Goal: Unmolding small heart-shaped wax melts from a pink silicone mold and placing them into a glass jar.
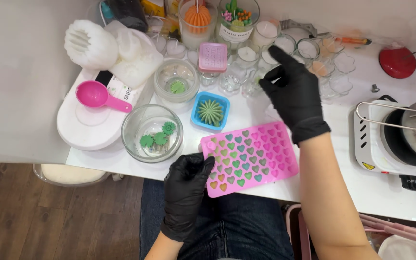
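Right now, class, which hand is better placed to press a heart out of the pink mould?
Probably the left hand: it already grips the pink heart mould at its near corner. The right hand hovers farther back over the small glass cups.

Two black-gloved hands point(186, 190), one pink heart mould point(253, 154), one pink scoop point(97, 95), two glass bowls point(151, 132), one hotplate point(390, 139).

Black glossy gloves on both hands point(185, 185), bare forearms, blue jeans.

Glossy black rubbery gloves point(185, 190), matt pink silicone mould point(250, 158), clear glass bowl point(152, 133).
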